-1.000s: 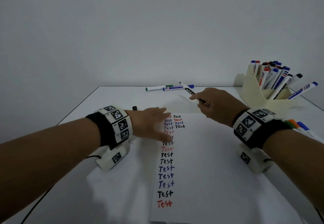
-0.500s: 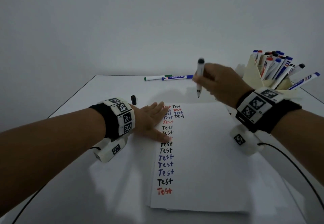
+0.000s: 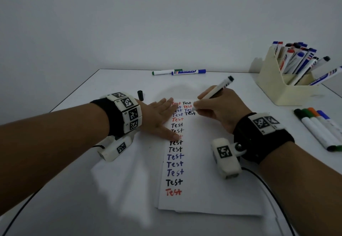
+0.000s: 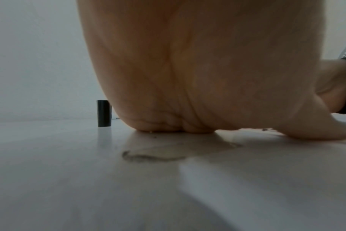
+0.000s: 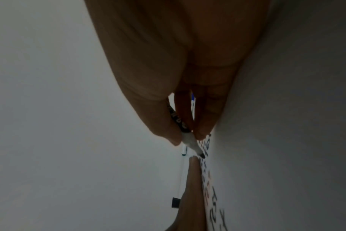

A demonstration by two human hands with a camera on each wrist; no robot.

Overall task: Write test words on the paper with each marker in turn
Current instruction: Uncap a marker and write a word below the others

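Observation:
A white paper sheet lies on the table with a column of "Test" words in red, black and blue. My right hand grips an uncapped black marker in a writing hold, its tip down at the short second column near the paper's top. My left hand lies flat with spread fingers on the paper's left edge, covering parts of some words. The marker's black cap stands upright on the table just beyond the left wrist.
A cream holder with several markers stands at the back right. Several capped markers lie in a row at the right. A green marker and a blue one lie at the far edge. A cable trails from my right wrist.
My right hand brought the marker from upright above the paper's top down to the paper, tilted into a writing hold. The left hand stayed pressed on the sheet.

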